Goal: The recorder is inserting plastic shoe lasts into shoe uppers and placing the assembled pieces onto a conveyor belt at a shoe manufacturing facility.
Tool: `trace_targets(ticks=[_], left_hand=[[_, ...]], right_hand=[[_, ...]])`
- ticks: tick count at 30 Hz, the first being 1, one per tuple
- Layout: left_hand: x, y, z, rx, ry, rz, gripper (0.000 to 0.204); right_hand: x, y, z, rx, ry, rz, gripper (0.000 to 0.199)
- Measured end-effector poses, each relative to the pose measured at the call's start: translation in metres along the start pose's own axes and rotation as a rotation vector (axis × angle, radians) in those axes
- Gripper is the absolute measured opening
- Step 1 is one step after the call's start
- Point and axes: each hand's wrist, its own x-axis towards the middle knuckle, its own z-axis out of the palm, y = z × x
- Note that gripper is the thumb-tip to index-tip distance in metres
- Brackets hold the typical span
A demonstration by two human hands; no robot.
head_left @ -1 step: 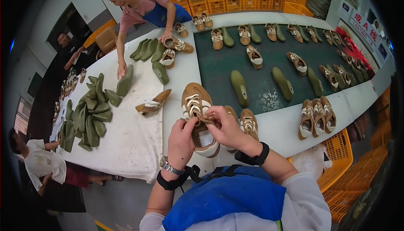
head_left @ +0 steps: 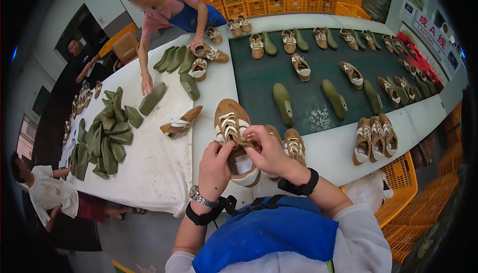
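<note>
A brown sneaker (head_left: 232,116) with white stripes and white laces stands toe away from me at the table's near edge. My left hand (head_left: 215,166) pinches the left side of its tongue, fingers closed. Opposite it, my right hand (head_left: 269,151) grips the tongue's right side, also closed. Below my fingers the shoe's opening shows a white insole label. Two more brown sneakers, one of them this sneaker (head_left: 295,146), sit just right of my right hand. To the left, a single sneaker (head_left: 181,121) lies tipped on its side.
Green shoe lasts (head_left: 107,136) lie heaped on the white table (head_left: 154,173). A green belt (head_left: 308,104) carries sneakers and lasts. Three sneakers (head_left: 377,138) stand at the right edge, above an orange crate (head_left: 401,183). Across the table, a co-worker's hand (head_left: 147,84) reaches toward a last (head_left: 153,99).
The last by the co-worker's hand has tilted over and lies lower on the table. My hands and the sneaker have barely moved.
</note>
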Motion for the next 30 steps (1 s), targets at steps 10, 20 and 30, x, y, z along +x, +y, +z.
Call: trace_targets(ticks=[10,20,30], left_hand=[[-0.004,-0.035,0.025,-0.112,0.018,-0.007,0.019],[0.009,-0.079,0.052,-0.051,0.070,-0.052,0.039],[0.006,-0.229,0.034,0.367,0.022,-0.307,0.046]], right_hand=[[0.006,0.013,-0.006,-0.358,-0.044,-0.171,0.034],[0.072,0.064,-0.045,-0.548,-0.520,-0.021,0.029],[0.157,0.293,-0.127,-0.841,-0.214,0.471,0.036]])
